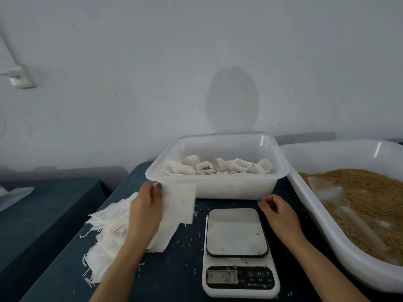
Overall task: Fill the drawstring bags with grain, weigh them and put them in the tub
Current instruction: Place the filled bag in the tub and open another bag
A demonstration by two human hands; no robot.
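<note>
**Nearest:** a scale (pixel 237 251) stands on the dark-clothed counter (pixel 178 271). Its platform holds only a few stray kernels, and its display is lit but the digits are too blurred to read. Loose kernels are scattered on the cloth around it.

**Left of the scale:** a pile of empty bags (pixel 106 236) lies fanned out on the counter, with drawstrings trailing off the edges.

**Above the pile:** the left grip (pixel 145 212) is closed on one empty bag (pixel 180 203). The thumb presses the bag's top left corner, and the flat bag hangs to the right of the palm, overlapping the tub's front wall in this view.

**Right of the scale:** the right grip (pixel 277 212) hovers just beside the platform's far right corner. Its fingers are loosely curled with the thumb near the forefinger, and it holds nothing that can be seen.

**Farther right:** a large white tray (pixel 314 223) holds brown grain (pixel 370 192). A translucent scoop (pixel 333 197) lies partly sunk in the grain.

**Behind the scale:** the tub (pixel 218 188) is on the counter, near the wall. Filled bags (pixel 235 165) lie across its floor, and one gapes open enough to show grain.

**Farthest:** a pale wall with a socket (pixel 20 79) at upper left.
</note>
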